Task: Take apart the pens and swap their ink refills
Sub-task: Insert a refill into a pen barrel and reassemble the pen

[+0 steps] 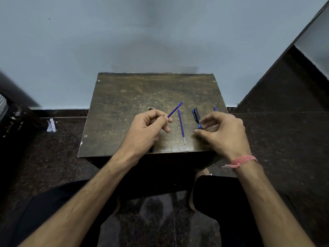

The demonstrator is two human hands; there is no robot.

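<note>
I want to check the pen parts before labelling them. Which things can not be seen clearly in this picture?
Head view, the only one:
- Black pen part: only its ends show; the left hand, holding a blue refill, covers the rest.
- Blue piece behind the right hand: only a tip shows.
- Capped pen: lower end hidden by right fingers; contact unclear.
- Loose refill: ink level too small.

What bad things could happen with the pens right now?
The loose refill lies on the small table with its lower end close to the near edge, so a bump from either hand could roll it off. The left hand pinches another refill that looks the same, so the two might get mixed up. The right hand hovers by the blue pen cap and could knock it.
</note>
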